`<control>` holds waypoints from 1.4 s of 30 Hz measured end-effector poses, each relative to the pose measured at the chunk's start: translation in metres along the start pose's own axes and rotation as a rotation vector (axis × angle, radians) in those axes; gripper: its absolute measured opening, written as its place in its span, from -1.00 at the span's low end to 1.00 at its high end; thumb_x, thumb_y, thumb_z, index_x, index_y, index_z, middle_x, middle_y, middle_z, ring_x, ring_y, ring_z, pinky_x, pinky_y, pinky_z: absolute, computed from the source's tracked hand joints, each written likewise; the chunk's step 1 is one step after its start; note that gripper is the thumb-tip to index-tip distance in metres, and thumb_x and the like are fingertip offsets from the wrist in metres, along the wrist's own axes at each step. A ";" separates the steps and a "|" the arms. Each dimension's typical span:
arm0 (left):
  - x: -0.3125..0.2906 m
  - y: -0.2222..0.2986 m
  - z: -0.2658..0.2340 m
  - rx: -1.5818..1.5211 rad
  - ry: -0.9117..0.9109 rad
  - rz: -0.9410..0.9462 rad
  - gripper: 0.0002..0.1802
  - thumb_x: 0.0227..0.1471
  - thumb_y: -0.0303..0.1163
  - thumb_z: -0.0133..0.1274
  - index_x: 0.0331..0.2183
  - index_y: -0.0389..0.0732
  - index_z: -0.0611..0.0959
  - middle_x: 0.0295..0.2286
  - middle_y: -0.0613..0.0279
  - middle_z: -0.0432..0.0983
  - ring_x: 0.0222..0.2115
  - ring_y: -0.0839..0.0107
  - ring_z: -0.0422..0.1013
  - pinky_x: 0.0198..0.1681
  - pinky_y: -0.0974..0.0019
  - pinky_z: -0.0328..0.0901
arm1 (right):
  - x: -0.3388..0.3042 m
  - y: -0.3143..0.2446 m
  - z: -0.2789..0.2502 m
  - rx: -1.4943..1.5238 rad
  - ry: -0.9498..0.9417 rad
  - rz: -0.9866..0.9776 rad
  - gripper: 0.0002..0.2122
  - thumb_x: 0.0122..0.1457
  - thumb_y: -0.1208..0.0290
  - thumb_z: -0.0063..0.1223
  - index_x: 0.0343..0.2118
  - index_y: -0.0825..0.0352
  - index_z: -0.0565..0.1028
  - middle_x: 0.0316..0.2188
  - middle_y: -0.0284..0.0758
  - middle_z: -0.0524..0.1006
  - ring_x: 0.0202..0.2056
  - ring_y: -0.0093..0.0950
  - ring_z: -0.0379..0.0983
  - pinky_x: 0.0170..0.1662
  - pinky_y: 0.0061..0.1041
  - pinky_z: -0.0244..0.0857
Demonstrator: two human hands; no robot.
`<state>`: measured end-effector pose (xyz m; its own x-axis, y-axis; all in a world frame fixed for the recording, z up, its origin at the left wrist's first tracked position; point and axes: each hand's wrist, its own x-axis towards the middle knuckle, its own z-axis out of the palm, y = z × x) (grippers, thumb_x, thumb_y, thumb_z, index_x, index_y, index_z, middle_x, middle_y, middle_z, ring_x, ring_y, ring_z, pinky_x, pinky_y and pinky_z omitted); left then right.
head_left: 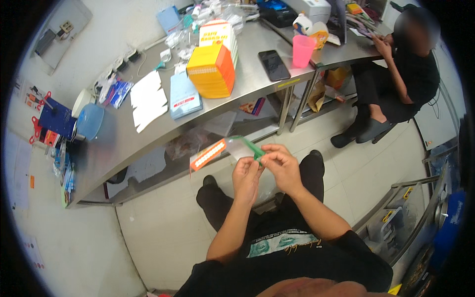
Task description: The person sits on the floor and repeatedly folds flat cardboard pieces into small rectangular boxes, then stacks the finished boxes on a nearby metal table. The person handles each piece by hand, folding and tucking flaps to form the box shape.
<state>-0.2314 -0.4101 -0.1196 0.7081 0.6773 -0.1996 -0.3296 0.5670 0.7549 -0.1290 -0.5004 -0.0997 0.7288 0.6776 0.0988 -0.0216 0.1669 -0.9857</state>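
Observation:
Between my hands, above my lap, is a clear plastic packet (236, 150) with a bright orange printed panel (210, 155) at its far left end and a green strip along its upper right edge. My left hand (246, 178) pinches its near corner from below. The fingers of my right hand (280, 166) close on the end of the green strip (254, 148), right beside the left fingertips. Both hands touch or nearly touch each other there. Whether the packet holds anything is hard to make out.
A steel table (121, 153) stands ahead, bearing a stack of orange and yellow cartons (212, 72), light blue boxes (184, 96), white sheets (150, 101), a black phone (273, 65) and a pink cup (302, 51). A seated person (405, 74) is at right. Shelving (396, 222) stands near right.

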 end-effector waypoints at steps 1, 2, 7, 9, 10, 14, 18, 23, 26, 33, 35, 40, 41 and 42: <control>0.000 -0.005 -0.005 -0.040 -0.039 0.028 -0.87 0.35 -0.50 0.05 -0.09 -0.25 0.50 -0.18 0.18 0.54 -0.08 0.37 0.49 0.18 0.08 0.36 | -0.001 0.007 -0.001 0.002 -0.019 -0.054 -0.93 0.20 0.54 0.26 -0.28 0.40 0.68 0.08 -0.18 0.54 0.06 -0.39 0.50 0.12 -0.41 0.35; -0.004 -0.011 -0.009 -0.050 -0.034 0.029 -0.86 0.34 -0.52 0.05 -0.08 -0.26 0.50 -0.15 0.15 0.55 -0.07 0.35 0.49 0.19 0.09 0.36 | -0.005 0.010 -0.006 -0.053 -0.043 -0.086 -0.92 0.20 0.54 0.27 -0.27 0.39 0.68 0.08 -0.17 0.54 0.06 -0.37 0.50 0.13 -0.40 0.36; -0.018 -0.020 -0.020 -0.163 -0.059 0.021 -0.81 0.29 -0.57 0.08 -0.06 -0.30 0.53 -0.08 0.09 0.54 -0.02 0.31 0.49 0.17 0.14 0.39 | -0.016 0.016 -0.017 -0.190 -0.121 -0.224 -0.91 0.19 0.54 0.27 -0.26 0.39 0.67 0.09 -0.14 0.56 0.08 -0.26 0.52 0.14 -0.32 0.38; -0.024 -0.027 -0.026 -0.148 -0.033 0.025 -0.83 0.30 -0.57 0.07 -0.07 -0.30 0.54 -0.07 0.07 0.55 -0.01 0.29 0.49 0.18 0.12 0.38 | -0.020 0.022 -0.019 -0.241 -0.156 -0.246 -0.92 0.20 0.52 0.27 -0.27 0.37 0.66 0.09 -0.15 0.56 0.09 -0.22 0.53 0.13 -0.30 0.40; -0.029 -0.031 -0.029 -0.139 -0.015 0.020 -0.83 0.30 -0.57 0.07 -0.08 -0.30 0.54 -0.07 0.06 0.55 0.00 0.28 0.49 0.19 0.12 0.38 | -0.024 0.022 -0.021 -0.274 -0.168 -0.245 -0.92 0.20 0.51 0.27 -0.27 0.36 0.66 0.09 -0.15 0.56 0.09 -0.21 0.53 0.13 -0.30 0.40; -0.035 -0.049 -0.044 -0.124 0.009 0.005 -0.83 0.30 -0.57 0.07 -0.08 -0.29 0.53 -0.08 0.06 0.55 -0.01 0.27 0.50 0.17 0.09 0.39 | -0.036 0.026 -0.024 -0.350 -0.198 -0.217 -0.92 0.21 0.47 0.25 -0.29 0.34 0.64 0.04 -0.15 0.57 0.06 -0.18 0.53 0.12 -0.30 0.40; -0.035 -0.055 -0.053 -0.104 0.003 -0.007 -0.83 0.30 -0.57 0.06 -0.07 -0.30 0.51 -0.09 0.04 0.55 -0.05 0.27 0.51 0.14 0.08 0.41 | -0.034 0.038 -0.029 -0.353 -0.230 -0.198 -0.92 0.23 0.47 0.20 -0.32 0.37 0.59 -0.04 -0.15 0.58 0.00 -0.18 0.53 0.09 -0.29 0.40; -0.028 -0.052 -0.057 -0.060 0.022 -0.069 -0.80 0.30 -0.56 0.06 -0.05 -0.29 0.48 -0.09 0.03 0.53 -0.06 0.27 0.51 0.13 0.08 0.42 | -0.034 0.046 -0.026 -0.354 -0.252 -0.119 -0.91 0.25 0.45 0.16 -0.31 0.37 0.58 -0.07 -0.14 0.57 -0.05 -0.19 0.53 0.05 -0.28 0.41; -0.017 -0.057 -0.061 -0.067 0.020 -0.140 -0.76 0.30 -0.55 0.06 -0.02 -0.24 0.45 -0.10 0.08 0.52 -0.07 0.27 0.51 0.09 0.05 0.44 | -0.033 0.070 -0.029 -0.390 -0.219 -0.129 -0.89 0.22 0.44 0.19 -0.29 0.36 0.55 -0.08 -0.11 0.56 -0.07 -0.14 0.52 0.00 -0.24 0.41; 0.002 -0.070 -0.067 0.289 0.038 -0.440 -0.67 0.30 -0.56 0.03 0.04 -0.11 0.38 -0.17 0.23 0.48 -0.27 0.29 0.56 -0.24 0.06 0.56 | -0.034 0.118 -0.041 -0.630 -0.274 0.137 -0.72 0.09 0.40 0.32 -0.17 0.34 0.51 -0.20 -0.08 0.61 -0.09 -0.07 0.56 -0.05 -0.14 0.43; 0.009 -0.081 -0.079 0.401 0.015 -0.509 -0.68 0.29 -0.58 0.03 0.03 -0.13 0.39 -0.17 0.24 0.51 -0.34 0.34 0.56 -0.37 0.17 0.57 | -0.037 0.125 -0.045 -0.606 -0.275 0.236 -0.71 0.07 0.43 0.30 -0.17 0.36 0.50 -0.24 -0.06 0.61 -0.13 -0.04 0.57 -0.07 -0.11 0.43; 0.027 -0.097 -0.101 0.541 -0.010 -0.451 -0.64 0.22 -0.63 0.05 0.03 -0.16 0.45 -0.19 0.20 0.59 -0.33 0.45 0.55 -0.40 0.34 0.48 | -0.032 0.135 -0.051 -0.527 -0.244 0.345 -0.62 0.09 0.40 0.28 -0.03 0.41 0.49 -0.11 0.03 0.59 -0.05 0.01 0.55 0.03 -0.10 0.41; 0.030 -0.103 -0.109 0.562 -0.025 -0.433 -0.64 0.21 -0.64 0.05 0.03 -0.17 0.46 -0.19 0.19 0.61 -0.33 0.46 0.55 -0.41 0.38 0.45 | -0.031 0.137 -0.053 -0.534 -0.240 0.355 -0.58 0.11 0.37 0.27 0.02 0.42 0.49 -0.06 0.07 0.58 -0.01 0.05 0.53 0.06 -0.10 0.39; 0.033 -0.097 -0.105 0.569 -0.012 -0.436 -0.62 0.20 -0.64 0.06 0.03 -0.17 0.47 -0.20 0.19 0.61 -0.33 0.46 0.55 -0.41 0.40 0.43 | -0.024 0.134 -0.053 -0.559 -0.228 0.312 -0.54 0.11 0.38 0.26 0.07 0.43 0.47 -0.01 0.08 0.55 0.04 0.05 0.50 0.11 -0.10 0.36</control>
<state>-0.2413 -0.3937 -0.2649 0.7092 0.4374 -0.5529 0.3596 0.4502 0.8174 -0.1132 -0.5323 -0.2418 0.5819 0.7782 -0.2361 0.1941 -0.4149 -0.8889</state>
